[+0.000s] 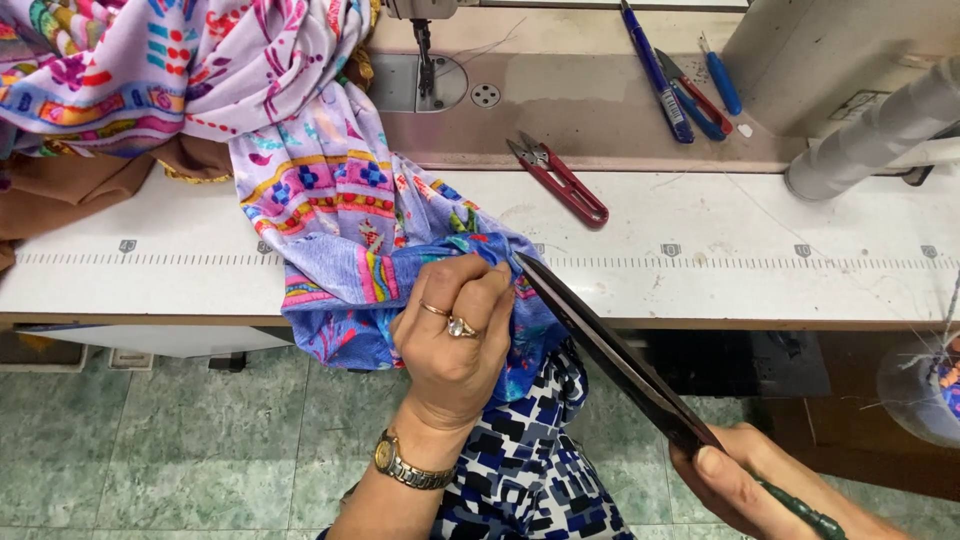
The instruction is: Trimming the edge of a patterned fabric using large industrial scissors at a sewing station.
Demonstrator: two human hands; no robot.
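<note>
My left hand (455,335), with two rings and a gold wristwatch, is clenched around a bunched fold of colourful patterned fabric (330,200) at the table's front edge. That fabric drapes from the far left of the sewing table down to my hand. My right hand (745,480) grips the dark handle of large black scissors (610,350). The long blades point up and left, and their tip touches the fabric just right of my left hand's fingers.
The white sewing table (720,240) carries a printed ruler strip along its front. Red thread snips (560,180) lie behind the fabric; blue-handled tools (680,85) lie further back. The sewing machine needle (425,50) is at top centre, a white thread cone (870,140) at right. Brown cloth (80,185) is on the left.
</note>
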